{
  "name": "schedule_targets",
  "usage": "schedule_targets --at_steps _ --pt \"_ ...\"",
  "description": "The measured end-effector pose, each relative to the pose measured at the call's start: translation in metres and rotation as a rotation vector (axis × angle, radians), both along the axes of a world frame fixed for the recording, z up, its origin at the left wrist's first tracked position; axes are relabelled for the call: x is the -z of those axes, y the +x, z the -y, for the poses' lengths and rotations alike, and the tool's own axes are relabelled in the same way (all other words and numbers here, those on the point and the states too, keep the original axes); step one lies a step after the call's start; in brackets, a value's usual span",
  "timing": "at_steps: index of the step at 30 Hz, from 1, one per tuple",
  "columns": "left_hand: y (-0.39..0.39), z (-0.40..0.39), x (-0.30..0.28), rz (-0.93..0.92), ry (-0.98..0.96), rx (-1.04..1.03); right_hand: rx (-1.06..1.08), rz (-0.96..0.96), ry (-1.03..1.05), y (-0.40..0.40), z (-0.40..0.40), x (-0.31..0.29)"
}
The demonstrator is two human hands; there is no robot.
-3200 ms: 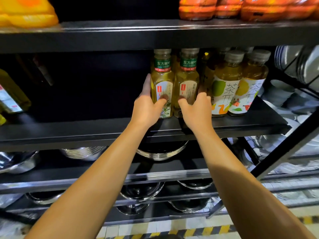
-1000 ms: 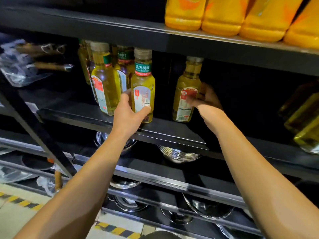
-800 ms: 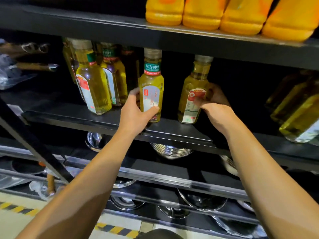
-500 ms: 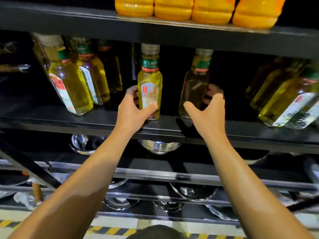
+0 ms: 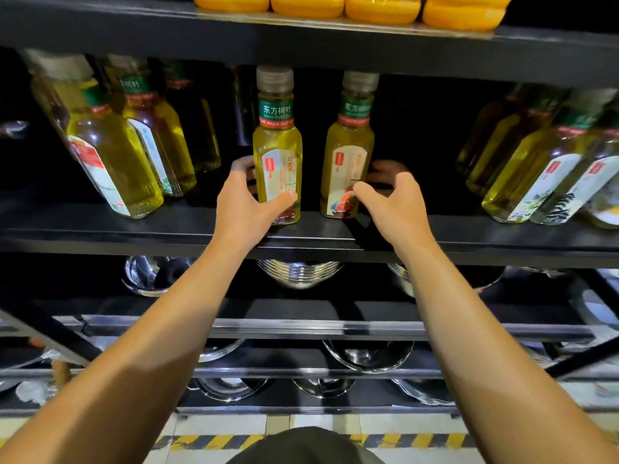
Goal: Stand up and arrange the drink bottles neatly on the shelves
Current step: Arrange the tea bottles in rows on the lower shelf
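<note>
On the middle black shelf (image 5: 100, 229), straight ahead of you, two clear plastic bottles of yellow-green tea with grey caps stand upright side by side with a narrow gap between them. Your left hand (image 5: 246, 204) grips the left bottle (image 5: 277, 152) low on its body, thumb across the front of the label and fingers curled round its far side. Your right hand (image 5: 395, 205) reaches the right bottle (image 5: 348, 155) with its thumb tip touching the lower label; the fingers curl behind the bottle's right side, though you cannot tell whether they press on it. To the left, a cluster of at least three similar tea bottles (image 5: 110, 155) stands further along the same shelf, well apart from the pair. To the right, another group of about four (image 5: 542, 169) does the same. The wide lens makes both groups appear to lean outward. Above, four orange-yellow bottle bases (image 5: 382, 8) sit in a row on the upper black shelf (image 5: 301, 45). Below, three lower racks hold shiny steel bowls (image 5: 298, 272), several of them, partly hidden in shadow. Underneath, pale floor tiles carry a yellow-and-black striped line (image 5: 201, 442). Lighting around the shelves is dim.
</note>
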State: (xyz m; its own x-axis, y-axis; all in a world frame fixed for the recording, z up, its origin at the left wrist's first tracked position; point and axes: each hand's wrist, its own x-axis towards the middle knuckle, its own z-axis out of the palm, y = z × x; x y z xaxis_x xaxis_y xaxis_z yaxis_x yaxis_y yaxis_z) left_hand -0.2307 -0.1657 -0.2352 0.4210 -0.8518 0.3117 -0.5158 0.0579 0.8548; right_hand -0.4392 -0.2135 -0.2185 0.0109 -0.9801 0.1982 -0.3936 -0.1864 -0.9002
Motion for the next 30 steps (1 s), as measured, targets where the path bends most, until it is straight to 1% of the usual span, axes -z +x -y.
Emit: schedule_targets --at_steps 2,5,9,14,19,23,27,30 --pt "-0.001 0.0 0.0 0.002 -0.004 0.004 0.039 -0.008 -0.024 0.004 -0.001 0.004" --pt "-0.001 -0.002 0.0 0.002 -0.006 0.015 0.015 -0.034 -0.044 0.015 0.001 0.005" --pt "0.004 -0.001 -0.003 0.013 -0.009 0.035 0.013 -0.116 -0.107 0.03 0.009 0.003" --pt "0.003 0.004 -0.007 -0.018 0.015 0.08 -0.048 -0.177 -0.046 0.017 0.011 -0.002" --pt "-0.022 0.012 -0.008 -0.018 0.016 0.12 -0.007 -0.228 -0.041 0.003 0.01 -0.004" --pt "-0.041 0.021 -0.008 0.021 0.01 0.14 0.035 -0.194 -0.044 -0.011 0.007 -0.005" --pt "-0.064 0.037 -0.005 0.089 0.09 0.123 0.075 -0.144 -0.045 -0.036 0.015 -0.008" --pt "-0.09 0.051 -0.006 0.049 0.106 0.175 0.148 -0.06 -0.058 -0.055 0.024 -0.007"
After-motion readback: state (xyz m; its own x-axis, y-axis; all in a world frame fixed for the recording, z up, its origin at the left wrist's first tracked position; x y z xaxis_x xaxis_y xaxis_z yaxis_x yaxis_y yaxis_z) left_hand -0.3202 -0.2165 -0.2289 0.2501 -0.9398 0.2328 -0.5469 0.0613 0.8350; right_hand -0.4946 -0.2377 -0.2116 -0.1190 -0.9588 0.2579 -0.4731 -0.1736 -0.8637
